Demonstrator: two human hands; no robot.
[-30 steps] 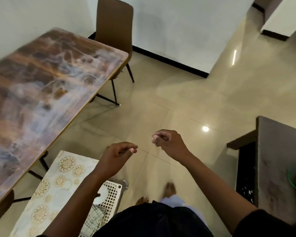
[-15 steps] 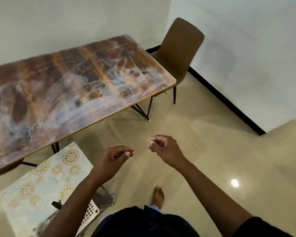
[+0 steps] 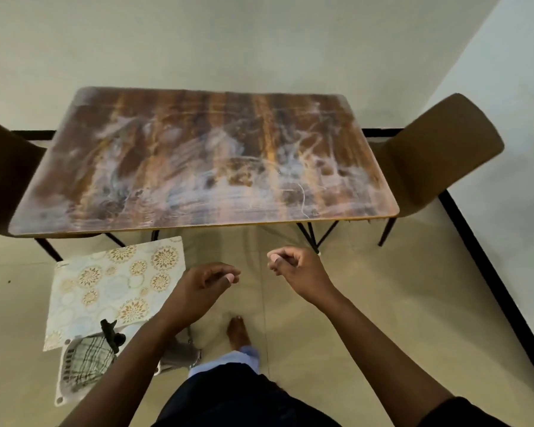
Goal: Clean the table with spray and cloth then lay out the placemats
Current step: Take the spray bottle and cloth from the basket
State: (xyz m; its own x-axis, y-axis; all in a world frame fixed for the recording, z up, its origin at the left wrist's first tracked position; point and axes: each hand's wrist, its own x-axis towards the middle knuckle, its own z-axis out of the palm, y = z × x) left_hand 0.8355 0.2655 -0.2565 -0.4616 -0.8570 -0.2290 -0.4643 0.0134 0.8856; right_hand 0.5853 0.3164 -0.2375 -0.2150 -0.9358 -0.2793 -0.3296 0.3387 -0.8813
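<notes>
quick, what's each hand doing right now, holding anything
Left hand: fingers loosely curled, holding nothing, open.
Right hand: fingers loosely curled, nothing visible in it, open.

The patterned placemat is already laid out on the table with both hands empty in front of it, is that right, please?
Not quite: the head view shows the patterned placemat below the table, over a white basket. Both hands, left and right, are indeed empty.
</notes>
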